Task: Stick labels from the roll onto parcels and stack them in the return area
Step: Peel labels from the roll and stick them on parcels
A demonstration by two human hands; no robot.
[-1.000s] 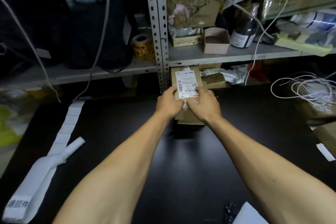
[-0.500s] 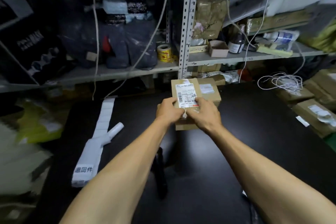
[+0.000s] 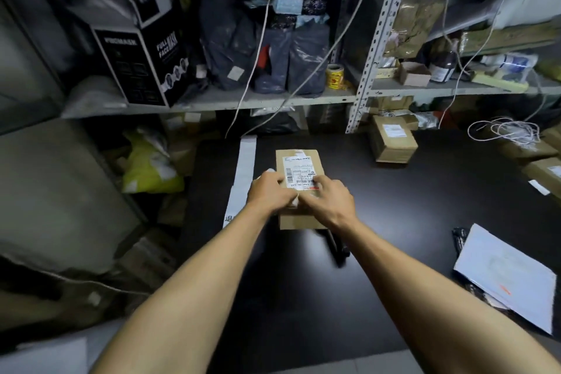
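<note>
Both hands, left (image 3: pixel 268 191) and right (image 3: pixel 329 200), grip the parcel (image 3: pixel 299 161) at its near end; long axis points away, above bench (image 3: pixel 394 222).

A brown cardboard parcel (image 3: pixel 299 161) with a white barcode label (image 3: pixel 299 172) on top sits near the black table's (image 3: pixel 394 206) far left edge, beside a white label strip (image 3: pixel 244 170).

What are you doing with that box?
A person holds a small cardboard parcel over a black table, left hand and right hand gripping its near end. A printed shipping label is already stuck on top. A white strip of labels lies to the left, and another labelled parcel sits by the shelving.
</note>
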